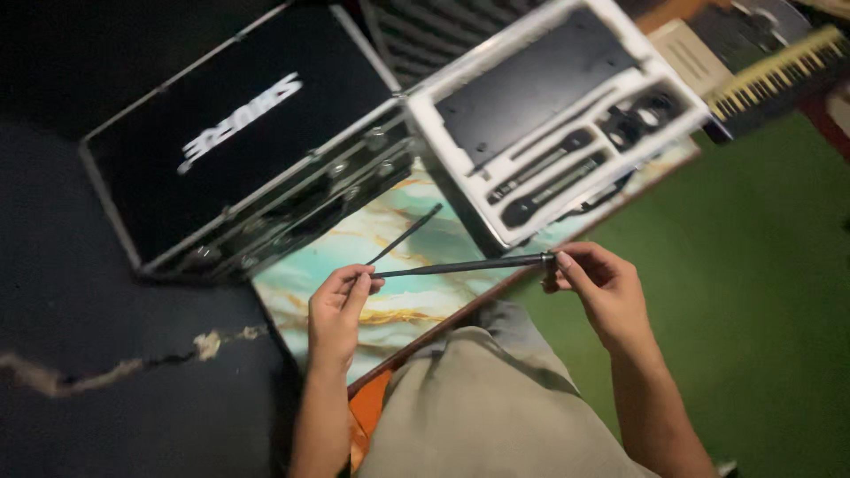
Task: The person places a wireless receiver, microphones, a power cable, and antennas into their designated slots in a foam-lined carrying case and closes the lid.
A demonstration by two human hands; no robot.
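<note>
Dim, soft (left side near-black)

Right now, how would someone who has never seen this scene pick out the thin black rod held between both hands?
Start at the marbled teal and gold board in front of the open white-rimmed case. Just above its near edge, the left hand and right hand pinch the ends of one long black rod. Unlike the loose rod lying on the board, it is thicker, level and lifted.

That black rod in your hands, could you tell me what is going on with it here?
A person holds a thin black rod level between both hands: the left hand pinches one end, the right hand grips the end with a metal fitting. A second rod lies on the marbled board. Beyond it, an open case holds two microphones.
</note>
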